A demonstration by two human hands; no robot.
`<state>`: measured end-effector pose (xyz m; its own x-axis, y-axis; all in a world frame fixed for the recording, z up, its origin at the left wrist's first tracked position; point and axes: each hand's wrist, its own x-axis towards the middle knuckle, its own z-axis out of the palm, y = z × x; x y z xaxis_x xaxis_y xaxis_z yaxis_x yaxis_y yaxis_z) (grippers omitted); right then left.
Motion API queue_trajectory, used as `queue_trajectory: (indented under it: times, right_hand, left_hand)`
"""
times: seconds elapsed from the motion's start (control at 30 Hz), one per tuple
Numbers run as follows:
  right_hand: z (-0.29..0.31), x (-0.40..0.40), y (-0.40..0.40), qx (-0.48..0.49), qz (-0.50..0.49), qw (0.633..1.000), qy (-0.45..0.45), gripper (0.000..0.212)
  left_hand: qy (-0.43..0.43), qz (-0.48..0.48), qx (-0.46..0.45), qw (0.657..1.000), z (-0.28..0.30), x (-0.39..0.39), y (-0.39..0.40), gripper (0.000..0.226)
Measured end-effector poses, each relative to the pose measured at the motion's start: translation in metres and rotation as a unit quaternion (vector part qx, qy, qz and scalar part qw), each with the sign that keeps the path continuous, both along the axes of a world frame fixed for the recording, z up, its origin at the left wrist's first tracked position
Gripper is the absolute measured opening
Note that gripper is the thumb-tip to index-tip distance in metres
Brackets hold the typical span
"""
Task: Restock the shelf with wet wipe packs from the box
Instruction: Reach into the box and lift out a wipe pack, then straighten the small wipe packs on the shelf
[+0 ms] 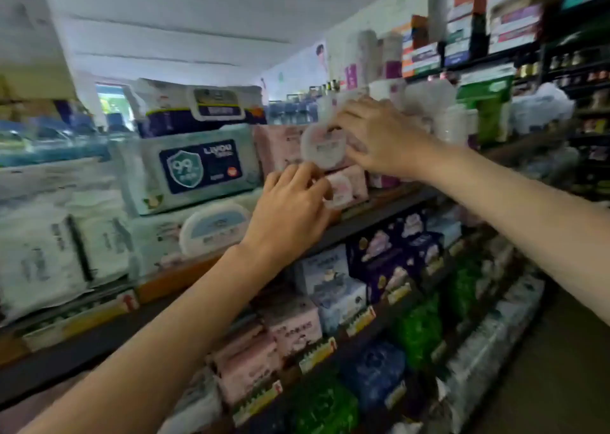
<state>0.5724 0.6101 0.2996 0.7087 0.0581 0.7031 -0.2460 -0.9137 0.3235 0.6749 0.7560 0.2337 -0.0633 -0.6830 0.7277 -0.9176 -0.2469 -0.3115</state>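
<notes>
Both arms reach forward to the dark metal shelf. The right hand grips one pink round-lidded wet wipe pack; at seven o'clock of it, the left hand presses a second pink pack.

Shelf: dark board, price tags along its front edge.
Left end: white wipe packs, stacked.
Middle: pink wipe packs near front edge.
</notes>
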Motion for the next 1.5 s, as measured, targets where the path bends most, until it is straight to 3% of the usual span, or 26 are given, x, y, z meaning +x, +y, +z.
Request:
queue_trajectory:
  times: [0.13,0.27,0.43,0.5,0.7,0.87,0.93,1.0,1.13,1.27,1.4,1.5]
  right_hand:
    - [-0.053,-0.13,-0.041,0.135,-0.155,0.976,0.077,0.035]
    - [-0.123,-0.272,-0.059,0.267,-0.32,0.895,0.157,0.027]
    - [-0.204,-0.438,-0.032,0.424,-0.422,0.8,0.05,0.028]
    - [-0.243,-0.499,-0.021,0.461,-0.449,0.764,0.047,0.026]
    - [-0.399,-0.664,0.005,0.63,-0.509,0.571,0.133,0.027]
    - [-0.534,-0.752,0.034,0.709,-0.496,0.467,0.184,0.023]
    - [-0.588,-0.77,0.046,0.735,-0.486,0.427,0.205,0.033]
    - [-0.636,-0.778,0.059,0.737,-0.475,0.408,0.254,0.046]
    - [-0.719,-0.787,0.07,0.693,-0.486,0.409,0.341,0.062]
    - [-0.776,-0.789,0.08,0.674,-0.504,0.384,0.38,0.077]
    - [-0.804,-0.779,0.096,0.662,-0.493,0.385,0.413,0.08]
    - [-0.816,-0.776,0.1,0.677,-0.477,0.359,0.431,0.071]
  left_hand:
    - [0.006,-0.123,0.108,0.986,-0.047,-0.072,-0.074,0.024]
    - [-0.033,-0.265,0.223,0.938,-0.094,-0.187,-0.127,0.034]
    - [0.016,-0.385,0.322,0.865,-0.173,-0.332,-0.16,0.035]
    - [-0.002,-0.419,0.37,0.83,-0.216,-0.39,-0.162,0.041]
    - [-0.02,-0.443,0.509,0.738,-0.342,-0.542,-0.166,0.037]
    - [0.015,-0.396,0.645,0.654,-0.436,-0.645,-0.172,0.039]
    - [0.027,-0.375,0.674,0.636,-0.475,-0.675,-0.17,0.04]
    - [0.025,-0.355,0.696,0.624,-0.513,-0.699,-0.162,0.042]
    - [-0.023,-0.317,0.755,0.573,-0.584,-0.727,-0.137,0.046]
    - [-0.113,-0.302,0.813,0.485,-0.645,-0.738,-0.109,0.046]
    - [-0.107,-0.258,0.881,0.381,-0.695,-0.74,-0.094,0.059]
    - [-0.105,-0.256,0.897,0.346,-0.717,-0.736,-0.074,0.057]
